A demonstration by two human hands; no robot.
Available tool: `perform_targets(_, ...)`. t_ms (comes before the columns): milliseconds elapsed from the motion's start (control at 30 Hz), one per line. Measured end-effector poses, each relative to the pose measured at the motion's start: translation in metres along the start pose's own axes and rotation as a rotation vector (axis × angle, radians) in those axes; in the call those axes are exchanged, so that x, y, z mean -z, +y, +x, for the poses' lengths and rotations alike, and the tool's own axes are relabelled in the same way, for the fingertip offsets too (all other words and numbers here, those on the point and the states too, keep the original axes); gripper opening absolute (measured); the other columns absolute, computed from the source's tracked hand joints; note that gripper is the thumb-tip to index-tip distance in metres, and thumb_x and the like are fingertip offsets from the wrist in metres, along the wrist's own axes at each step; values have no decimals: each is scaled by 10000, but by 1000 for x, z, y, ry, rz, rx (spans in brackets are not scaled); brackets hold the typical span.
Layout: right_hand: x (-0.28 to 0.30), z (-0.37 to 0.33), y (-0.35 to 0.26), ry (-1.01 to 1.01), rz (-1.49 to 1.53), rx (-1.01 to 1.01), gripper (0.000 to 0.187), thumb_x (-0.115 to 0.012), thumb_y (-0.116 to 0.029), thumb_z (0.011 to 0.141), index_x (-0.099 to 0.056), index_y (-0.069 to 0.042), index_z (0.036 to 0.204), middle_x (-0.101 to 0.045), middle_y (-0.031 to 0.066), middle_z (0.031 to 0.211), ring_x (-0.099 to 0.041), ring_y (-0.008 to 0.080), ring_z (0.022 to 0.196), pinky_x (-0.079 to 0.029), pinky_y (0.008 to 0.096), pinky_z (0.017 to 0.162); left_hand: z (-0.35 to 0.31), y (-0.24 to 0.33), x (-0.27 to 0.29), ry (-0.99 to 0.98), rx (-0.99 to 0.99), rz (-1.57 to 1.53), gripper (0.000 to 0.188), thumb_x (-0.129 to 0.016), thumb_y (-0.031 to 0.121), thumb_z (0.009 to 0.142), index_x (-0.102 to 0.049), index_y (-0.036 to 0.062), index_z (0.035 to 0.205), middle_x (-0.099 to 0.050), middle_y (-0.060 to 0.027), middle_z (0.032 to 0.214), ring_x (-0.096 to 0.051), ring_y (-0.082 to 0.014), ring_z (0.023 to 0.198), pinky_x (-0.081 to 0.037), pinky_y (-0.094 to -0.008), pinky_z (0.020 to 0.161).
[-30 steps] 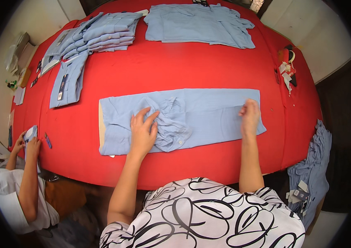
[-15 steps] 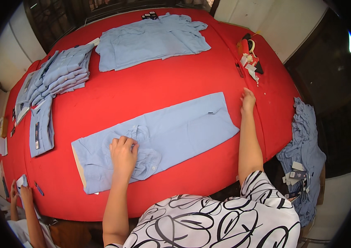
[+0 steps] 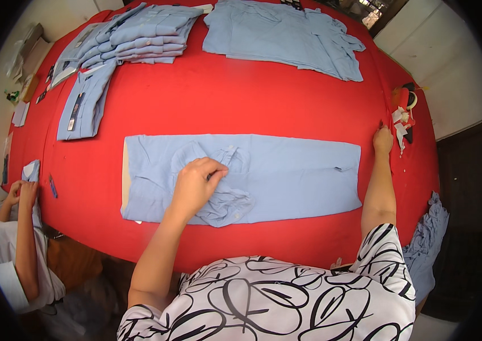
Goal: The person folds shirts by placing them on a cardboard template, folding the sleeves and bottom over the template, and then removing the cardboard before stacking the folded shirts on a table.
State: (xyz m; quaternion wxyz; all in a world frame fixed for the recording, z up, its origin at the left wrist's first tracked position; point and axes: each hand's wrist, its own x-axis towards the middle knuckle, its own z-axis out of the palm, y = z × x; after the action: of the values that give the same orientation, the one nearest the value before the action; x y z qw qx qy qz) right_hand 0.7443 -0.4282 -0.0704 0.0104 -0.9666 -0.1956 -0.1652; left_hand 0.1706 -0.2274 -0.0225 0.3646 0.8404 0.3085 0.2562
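A light-blue shirt (image 3: pixel 303 170) lies folded lengthwise in front of me, a pale board edge (image 3: pixel 126 182) showing at its left end. Bunched sleeve and cuff fabric (image 3: pixel 232 202) sits on its left half. Over this bunch is my left hand (image 3: pixel 195 181), its thumb and fingers pinched together; whatever is between them is too small to make out. My right arm stretches past the shirt's right end. There my right hand (image 3: pixel 383 141) closes its fingers on a small dark tool (image 3: pixel 382 123), mostly hidden by the hand.
Folded blue shirts (image 3: pixel 150 37) are stacked far left, one tagged shirt (image 3: pixel 87 102) before them. Flat shirts (image 3: pixel 283 37) lie at the back. A tape roll (image 3: pixel 412 100) and paper scraps (image 3: pixel 401 122) sit right; crumpled garments (image 3: pixel 425 244) hang below. A co-worker's hands (image 3: pixel 22 192) work at left.
The view has shifted, so the table appears turned. My right hand has reached the dark tool near the scraps and closed on it. My left hand stays over the bunched fabric, fingers pinched.
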Motion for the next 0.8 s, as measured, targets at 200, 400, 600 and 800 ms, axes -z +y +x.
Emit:
perform_targets(200, 38, -45, -40, -82, 972, 61, 250, -617, -245, 968, -674, -38, 1095, -686, 63, 846, -642, 145, 738, -484, 298, 629, 7, 12, 4, -114, 325, -234, 110, -674, 97, 915, -724, 1, 934, -731, -67, 900, -635, -122, 782, -491, -267, 700)
perform_targets(400, 154, -254, -194, -846, 1500, 295, 295, -651, -253, 961, -634, -71, 1193, -635, -2, 930, -577, 82, 821, -468, 250, 725, 1, -4, 2, -73, 348, -402, 155, -625, 125, 964, -660, -26, 972, -728, -103, 892, -679, -139, 853, -520, -280, 769)
perform_targets(600, 153, -317, -236, -724, 1115, 647, 322, -741, -178, 872, -669, 14, 1120, -671, 99, 922, -634, 184, 799, -503, 320, 736, 2, -1, 2, -82, 344, -377, 165, -611, 140, 972, -631, -23, 956, -727, -117, 902, -691, -159, 869, -529, -292, 789)
perform_targets(800, 158, -320, -242, -720, 1151, 613, 261, -734, -185, 874, -714, -10, 1067, -672, 120, 911, -621, 222, 740, -493, 328, 702, 2, -5, 1, -88, 331, -297, 191, -626, 171, 963, -640, -19, 946, -730, -113, 881, -694, -167, 847, -526, -301, 766)
